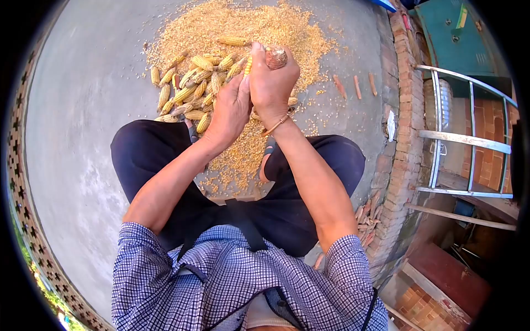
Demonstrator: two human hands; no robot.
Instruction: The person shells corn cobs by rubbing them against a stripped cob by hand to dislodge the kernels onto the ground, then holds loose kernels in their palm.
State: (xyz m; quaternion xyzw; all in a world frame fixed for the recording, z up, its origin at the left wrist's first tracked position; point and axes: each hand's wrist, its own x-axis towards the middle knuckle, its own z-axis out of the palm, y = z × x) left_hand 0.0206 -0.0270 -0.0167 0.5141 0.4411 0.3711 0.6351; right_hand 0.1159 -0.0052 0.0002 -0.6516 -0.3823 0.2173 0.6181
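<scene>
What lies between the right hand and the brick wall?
Head view: from the right hand outward, loose kernels, then three bare cobs on the floor, short of the brick wall.

the small loose corn kernels (259,25) are golden yellow, the long ridged corn ears (201,62) paler yellow with brownish tips, the slim bare corncobs (356,87) reddish brown, and the smooth concrete floor (83,121) grey. a woven cloth shirt (232,276) carries a fine dark-blue-and-white check above plain navy cloth trousers (146,151). the boxy metal cabinet (436,22) is teal, the long low brick wall (406,138) dusty reddish brown.
</scene>
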